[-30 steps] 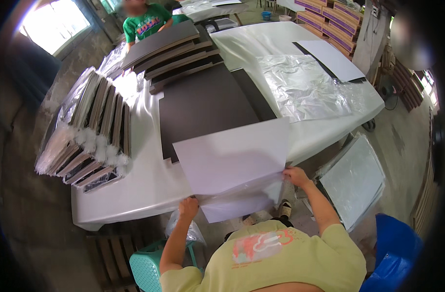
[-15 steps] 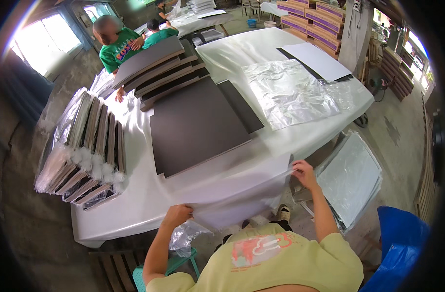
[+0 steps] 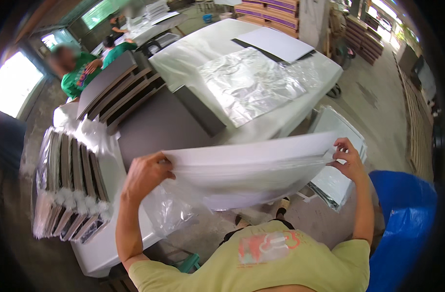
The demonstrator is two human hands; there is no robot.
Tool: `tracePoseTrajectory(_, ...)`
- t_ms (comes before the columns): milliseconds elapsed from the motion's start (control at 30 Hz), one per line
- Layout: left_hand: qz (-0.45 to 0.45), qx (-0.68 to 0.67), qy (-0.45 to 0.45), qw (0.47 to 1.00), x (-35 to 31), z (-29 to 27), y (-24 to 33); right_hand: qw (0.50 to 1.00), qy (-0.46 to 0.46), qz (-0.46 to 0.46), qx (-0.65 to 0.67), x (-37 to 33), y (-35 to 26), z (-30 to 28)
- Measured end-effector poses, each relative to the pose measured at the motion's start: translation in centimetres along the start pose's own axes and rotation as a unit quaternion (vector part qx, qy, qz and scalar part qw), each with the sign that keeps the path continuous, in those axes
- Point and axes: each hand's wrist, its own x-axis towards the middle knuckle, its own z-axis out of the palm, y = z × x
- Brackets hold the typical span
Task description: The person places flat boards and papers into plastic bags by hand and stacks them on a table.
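A wide white sheet (image 3: 254, 158), with clear plastic along its lower side, hangs raised in front of me and sags in the middle. My left hand (image 3: 147, 175) is closed on its left end, thumb and fingers pinching the corner. At the opposite end, my right hand (image 3: 348, 159) pinches the other upper corner. Loose clear plastic (image 3: 171, 207) trails below my left hand. Behind the sheet lies a large dark flat panel (image 3: 159, 119), its near part hidden by the sheet.
Dark panels (image 3: 118, 90) are stacked on the white-covered table (image 3: 183, 61). Plastic-wrapped panels (image 3: 69, 180) stand at left; crumpled clear film (image 3: 251, 85) lies farther back. Wrapped sheets (image 3: 339, 129) and a blue tarp (image 3: 402, 214) are at right. A person in green (image 3: 76, 73) stands across the table.
Both hands have risen and spread apart, lifting the white sheet with its plastic from the table's near edge. The view has shifted, so the table appears farther left.
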Motion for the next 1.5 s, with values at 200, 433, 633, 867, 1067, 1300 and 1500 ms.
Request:
tracePoseTrajectory(200,0.092,-0.016,-0.001,0.996,12.0,-1.7,4.0,0.996,0.004,0.033,-0.087,-2.9,4.4,-7.9)
tracePoseTrajectory(433,0.196,-0.051,-0.013,0.979,30.9,1.2,10.8,0.976,0.034,0.137,-0.164,-4.5,16.2,-17.2)
tracePoseTrajectory(633,0.237,0.009,0.074,0.969,47.5,2.2,20.0,0.883,0.102,0.141,-0.436,-3.9,24.9,-27.2)
tracePoseTrajectory(867,0.325,0.005,0.114,0.939,51.0,5.3,25.9,0.859,0.133,0.112,-0.482,-9.6,24.4,-31.3)
tracePoseTrajectory(1067,0.369,0.014,-0.008,0.929,44.4,21.6,24.5,0.895,0.005,0.193,-0.402,-21.9,25.1,-18.9)
tracePoseTrajectory(1300,0.203,0.071,-0.237,0.947,32.8,40.2,24.3,0.909,-0.062,0.312,-0.268,-34.6,25.6,1.3)
tracePoseTrajectory(1500,0.058,0.055,-0.320,0.944,25.9,46.2,23.4,0.836,-0.180,0.497,-0.149,-35.7,23.1,9.1)
